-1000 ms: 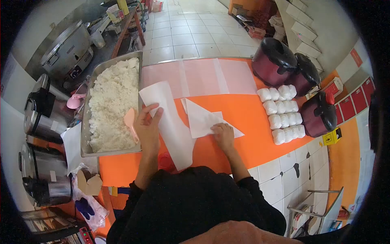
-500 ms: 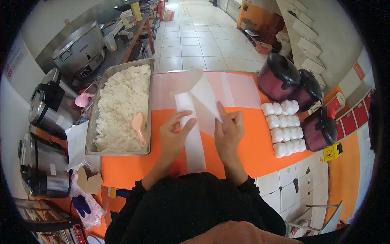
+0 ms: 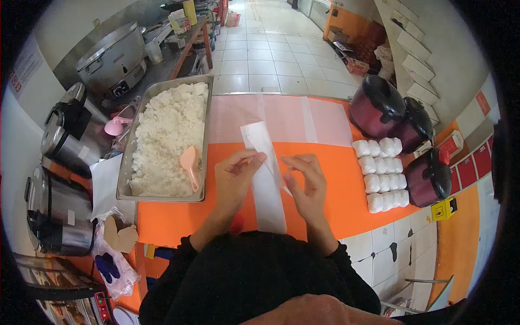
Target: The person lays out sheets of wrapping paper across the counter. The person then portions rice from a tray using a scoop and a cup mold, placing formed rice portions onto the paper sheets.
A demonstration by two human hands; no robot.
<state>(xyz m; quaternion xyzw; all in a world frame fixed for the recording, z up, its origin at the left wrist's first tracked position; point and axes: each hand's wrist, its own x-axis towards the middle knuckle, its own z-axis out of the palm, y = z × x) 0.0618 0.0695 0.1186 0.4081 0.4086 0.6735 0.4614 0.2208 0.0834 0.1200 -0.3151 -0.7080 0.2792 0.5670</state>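
Note:
A stack of thin white plastic sheets lies in a long, folded strip (image 3: pixel 268 203) at the middle of the orange table (image 3: pixel 336 179), its far end slightly spread. My left hand (image 3: pixel 234 181) is over the strip's left edge, thumb and forefinger pinched on the sheet's folded edge. My right hand (image 3: pixel 307 187) is just right of the strip, with its thumb and fingers apart; a small white corner shows beside its thumb. To the left stands a metal tray (image 3: pixel 208 124) of cooked rice (image 3: pixel 162 143), with a peach-coloured rice paddle (image 3: pixel 188 165) resting on the rice.
Several white wrapped bundles (image 3: pixel 382 173) stand in rows at the right, beside dark red rice cookers (image 3: pixel 377 105). Translucent sheets (image 3: pixel 330 122) cover the table's far side. Silver rice cookers (image 3: pixel 60 211) and a pink ladle (image 3: pixel 114 127) are at the left.
The raised, opened-out sheet has come down flat onto the strip. My right hand has let go of its flap and its fingers have spread. My left hand still pinches the sheet.

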